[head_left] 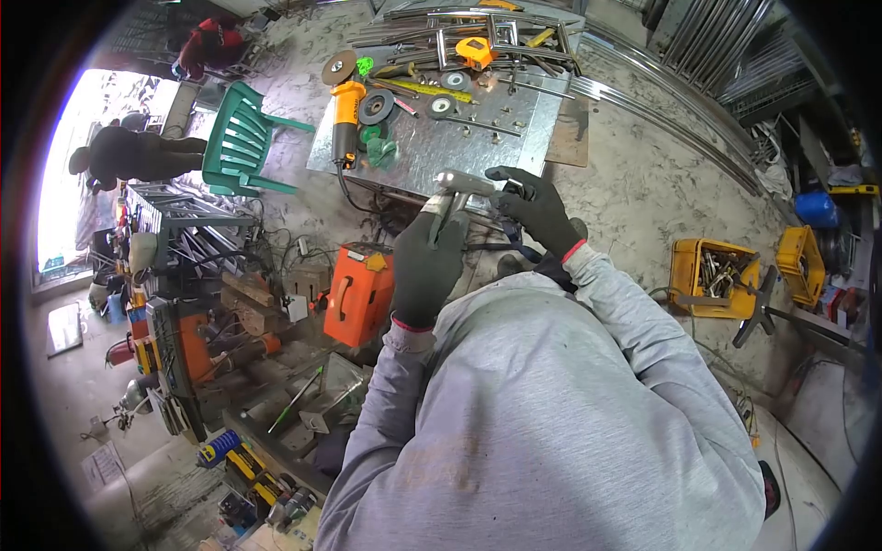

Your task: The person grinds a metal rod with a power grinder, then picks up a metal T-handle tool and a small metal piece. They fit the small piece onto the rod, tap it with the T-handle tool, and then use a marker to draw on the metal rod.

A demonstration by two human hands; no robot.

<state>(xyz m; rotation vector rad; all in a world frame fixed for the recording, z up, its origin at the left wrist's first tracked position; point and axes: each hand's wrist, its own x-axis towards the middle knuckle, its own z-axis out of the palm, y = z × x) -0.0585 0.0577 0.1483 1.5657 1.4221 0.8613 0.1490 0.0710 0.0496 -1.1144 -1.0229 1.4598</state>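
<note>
My left hand [430, 262], in a dark glove, is closed around the lower leg of a shiny metal tube piece [470, 184] that looks like an angled fitting. Its other arm points right, toward my right hand [540, 213], also gloved, whose fingers are curled at that end. Just beyond my hands is the metal-topped table [501, 151]. An orange angle grinder [346, 119] rests on its left side, next to a grinding disc [375, 106] and a crumpled green cloth [380, 153].
Shiny metal tubes [404, 35] and a yellow tape measure [475, 52] lie at the table's far end. A green chair [241, 138] stands left, with an orange machine [358, 294] below. Yellow crates [712, 275] are right. One person [138, 158] is near the doorway, another [213, 46] farther back.
</note>
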